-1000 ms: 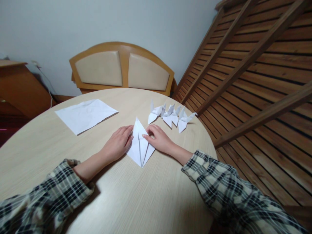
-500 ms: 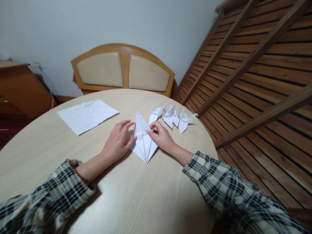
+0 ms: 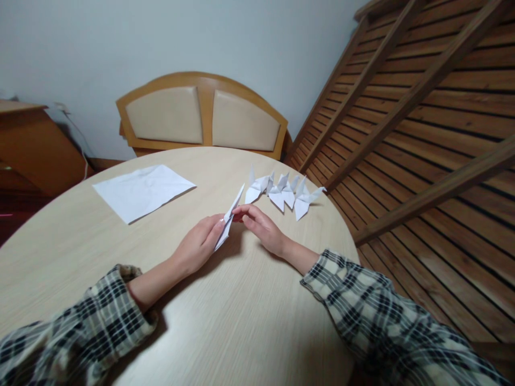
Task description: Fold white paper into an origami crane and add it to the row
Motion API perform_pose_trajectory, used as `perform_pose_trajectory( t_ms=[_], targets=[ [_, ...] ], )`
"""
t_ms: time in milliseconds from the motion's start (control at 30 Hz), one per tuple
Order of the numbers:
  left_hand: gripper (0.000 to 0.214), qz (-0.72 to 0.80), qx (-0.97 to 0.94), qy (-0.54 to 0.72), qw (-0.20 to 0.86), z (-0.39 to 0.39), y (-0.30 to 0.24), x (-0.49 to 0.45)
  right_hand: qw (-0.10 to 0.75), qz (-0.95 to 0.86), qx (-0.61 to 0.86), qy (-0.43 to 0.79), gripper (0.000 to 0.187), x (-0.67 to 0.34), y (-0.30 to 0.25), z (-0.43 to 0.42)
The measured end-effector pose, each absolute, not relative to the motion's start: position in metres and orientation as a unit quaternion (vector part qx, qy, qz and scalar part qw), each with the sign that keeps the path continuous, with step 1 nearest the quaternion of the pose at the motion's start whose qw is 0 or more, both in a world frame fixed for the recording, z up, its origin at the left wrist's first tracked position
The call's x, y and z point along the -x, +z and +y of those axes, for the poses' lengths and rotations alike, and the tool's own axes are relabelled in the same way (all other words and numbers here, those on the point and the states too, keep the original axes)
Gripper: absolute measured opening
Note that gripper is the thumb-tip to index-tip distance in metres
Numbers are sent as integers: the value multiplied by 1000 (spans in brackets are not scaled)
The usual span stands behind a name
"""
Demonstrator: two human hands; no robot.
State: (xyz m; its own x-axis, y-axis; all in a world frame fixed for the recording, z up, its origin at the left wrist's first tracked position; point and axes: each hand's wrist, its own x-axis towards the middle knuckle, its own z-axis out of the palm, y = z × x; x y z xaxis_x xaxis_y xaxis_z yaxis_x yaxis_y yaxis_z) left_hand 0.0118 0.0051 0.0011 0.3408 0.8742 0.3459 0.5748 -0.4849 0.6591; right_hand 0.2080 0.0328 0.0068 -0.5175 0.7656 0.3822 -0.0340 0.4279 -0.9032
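Observation:
A piece of folded white paper [image 3: 223, 234] stands tilted on its edge over the table, its narrow pointed tip leaning up and away to the right. My left hand [image 3: 197, 244] pinches it from the left, thumb on the near face and fingers hidden behind. On the other side, my right hand [image 3: 263, 230] has its fingers stretched to the paper's right edge, fingertips at or against it. Its thumb is apart from the paper. Just beyond my right hand stand several white origami cranes [image 3: 302, 201] in a row.
A flat sheet of white paper [image 3: 145, 192] lies at the left on the round wooden table [image 3: 225, 332]. Behind the table is a padded wooden chair back [image 3: 209, 110]. A slatted wooden panel [image 3: 422, 134] leans at the right, and a wooden cabinet [image 3: 32, 145] stands at the far left.
The folded paper has gone from lying face up to standing on edge, lifted in my left hand. My right hand has let go its pinch and extended its fingers to the left.

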Motion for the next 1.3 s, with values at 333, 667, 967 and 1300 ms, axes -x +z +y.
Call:
perform_pose_trajectory(
  t_ms=[333, 667, 967, 1300],
  targets=[
    [78, 380, -746, 400, 372, 7, -1, -11, 398, -781, 253, 411, 38, -213, 10, 29],
    [52, 438, -640, 458, 435, 9, -6, -13, 427, -808, 293, 282, 46, -211, 12, 22],
    [47, 440, -627, 473, 436, 8, -5, -13, 482, -735, 388, 276, 39, -210, 5, 31],
    [42, 442, -676, 420, 415, 10, 2, -10, 472, -715, 377, 353, 25, -210, -1, 39]
  ],
)
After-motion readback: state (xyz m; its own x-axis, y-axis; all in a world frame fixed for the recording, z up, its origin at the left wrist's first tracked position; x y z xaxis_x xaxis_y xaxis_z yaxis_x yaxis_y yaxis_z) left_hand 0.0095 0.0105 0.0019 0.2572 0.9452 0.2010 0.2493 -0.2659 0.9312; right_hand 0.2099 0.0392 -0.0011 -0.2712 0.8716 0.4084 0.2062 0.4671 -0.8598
